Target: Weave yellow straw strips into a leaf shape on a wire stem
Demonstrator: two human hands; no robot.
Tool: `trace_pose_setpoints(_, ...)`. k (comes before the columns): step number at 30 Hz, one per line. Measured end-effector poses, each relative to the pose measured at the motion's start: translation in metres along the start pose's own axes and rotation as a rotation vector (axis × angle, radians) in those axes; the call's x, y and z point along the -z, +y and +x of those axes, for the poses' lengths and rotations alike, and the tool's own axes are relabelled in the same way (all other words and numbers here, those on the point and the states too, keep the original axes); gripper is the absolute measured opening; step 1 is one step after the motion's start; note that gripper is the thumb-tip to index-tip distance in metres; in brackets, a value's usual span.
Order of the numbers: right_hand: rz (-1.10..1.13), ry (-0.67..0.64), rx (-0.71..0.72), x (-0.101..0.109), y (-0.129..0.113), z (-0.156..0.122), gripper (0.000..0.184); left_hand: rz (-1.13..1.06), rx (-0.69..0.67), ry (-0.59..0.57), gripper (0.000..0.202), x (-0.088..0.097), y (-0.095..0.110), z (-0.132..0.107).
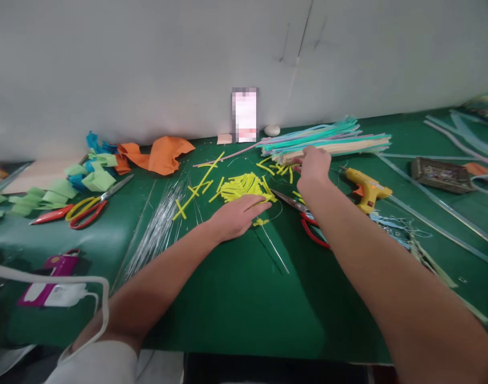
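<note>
My left hand lies with its fingers stretched out over the near edge of a heap of short yellow pipe-cleaner pieces. My right hand bends its fingers down at a few loose yellow pieces beside the bundle of long pastel pipe cleaners; what the fingertips hold, if anything, is hidden. Between my arms lies a thin wire stem with a small yellow tuft at its top. Red-handled scissors are partly covered by my right forearm.
A yellow glue gun and a small brown tray lie on the right. On the left are thin silvery wires, another pair of scissors, orange crepe paper and a magenta-and-white device. A phone leans on the wall.
</note>
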State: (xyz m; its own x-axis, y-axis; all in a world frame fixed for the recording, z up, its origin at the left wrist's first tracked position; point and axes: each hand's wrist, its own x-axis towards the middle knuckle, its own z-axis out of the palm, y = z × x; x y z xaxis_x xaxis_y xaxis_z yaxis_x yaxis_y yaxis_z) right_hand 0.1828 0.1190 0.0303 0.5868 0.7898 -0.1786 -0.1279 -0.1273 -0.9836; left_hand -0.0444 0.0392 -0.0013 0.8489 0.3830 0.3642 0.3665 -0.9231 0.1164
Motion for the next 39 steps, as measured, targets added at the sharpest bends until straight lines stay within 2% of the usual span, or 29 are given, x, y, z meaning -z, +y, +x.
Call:
trace_pose_setpoints(3, -0.035, -0.039, 0.019, -0.005, -0.005, 0.009, 0.028, -0.019, 0.017, -0.021, 0.058, -0.002, -0.002, -0.001)
trace_pose_setpoints(5, -0.049, -0.062, 0.014, -0.001, -0.008, 0.002, 0.030, -0.031, 0.019, -0.023, 0.057, -0.004, -0.002, -0.002)
trace_pose_setpoints(8, -0.028, -0.092, 0.088, 0.016, -0.008, -0.028, 0.040, -0.032, -0.005, -0.007, 0.054, -0.003, -0.001, -0.001)
trace_pose_setpoints(10, -0.149, -0.247, 0.176, 0.031, -0.002, -0.055, 0.035, -0.019, -0.037, 0.016, 0.049, -0.001, 0.002, 0.000)
trace_pose_setpoints(12, -0.322, -0.361, 0.206, 0.045, 0.007, -0.080, 0.039, -0.018, -0.053, 0.039, 0.044, 0.004, 0.008, 0.003)
trace_pose_setpoints(14, -0.436, -0.442, 0.174, 0.056, 0.016, -0.100, 0.043, -0.066, -0.031, 0.034, 0.041, 0.011, 0.014, 0.007)
trace_pose_setpoints(16, -0.440, -0.505, 0.114, 0.062, 0.020, -0.113, 0.042, -0.154, 0.037, 0.000, 0.041, 0.017, 0.021, 0.010)
trace_pose_setpoints(19, -0.413, -0.637, -0.014, 0.064, 0.021, -0.119, 0.024, -0.229, 0.128, -0.049, 0.041, 0.018, 0.027, 0.010)
trace_pose_setpoints(21, -0.376, -0.697, -0.075, 0.065, 0.022, -0.119, 0.026, -0.192, 0.101, -0.011, 0.041, 0.012, 0.026, 0.006)
trace_pose_setpoints(24, -0.295, -0.717, -0.155, 0.066, 0.027, -0.118, 0.030, -0.083, 0.055, 0.157, 0.040, 0.008, 0.014, -0.001)
trace_pose_setpoints(25, -0.286, -0.719, -0.178, 0.067, 0.029, -0.118, 0.031, -0.052, 0.103, 0.216, 0.039, 0.010, 0.007, -0.002)
trace_pose_setpoints(26, -0.290, -0.720, -0.191, 0.068, 0.031, -0.118, 0.031, 0.010, 0.222, 0.297, 0.036, 0.015, -0.001, -0.004)
trace_pose_setpoints(27, -0.302, -0.719, -0.193, 0.068, 0.034, -0.118, 0.031, 0.073, 0.379, 0.364, 0.034, 0.022, -0.011, -0.005)
trace_pose_setpoints(28, -0.317, -0.718, -0.187, 0.069, 0.036, -0.118, 0.030, 0.123, 0.553, 0.359, 0.032, 0.031, -0.021, -0.007)
trace_pose_setpoints(29, -0.328, -0.716, -0.178, 0.069, 0.038, -0.117, 0.030, 0.166, 0.732, 0.286, 0.031, 0.040, -0.032, -0.008)
trace_pose_setpoints(30, -0.330, -0.709, -0.173, 0.069, 0.039, -0.117, 0.029, 0.211, 0.892, 0.166, 0.031, 0.049, -0.042, -0.010)
trace_pose_setpoints(32, -0.300, -0.702, -0.175, 0.069, 0.041, -0.116, 0.029, 0.280, 1.087, -0.107, 0.031, 0.061, -0.059, -0.015)
trace_pose_setpoints(34, -0.226, -0.699, -0.186, 0.068, 0.042, -0.117, 0.030, 0.309, 1.169, -0.264, 0.029, 0.065, -0.071, -0.020)
trace_pose_setpoints(35, -0.177, -0.693, -0.191, 0.068, 0.042, -0.117, 0.031, 0.310, 1.181, -0.307, 0.027, 0.065, -0.074, -0.023)
trace_pose_setpoints(39, 0.024, -0.681, -0.190, 0.067, 0.042, -0.122, 0.030, 0.301, 1.170, -0.313, 0.021, 0.058, -0.079, -0.030)
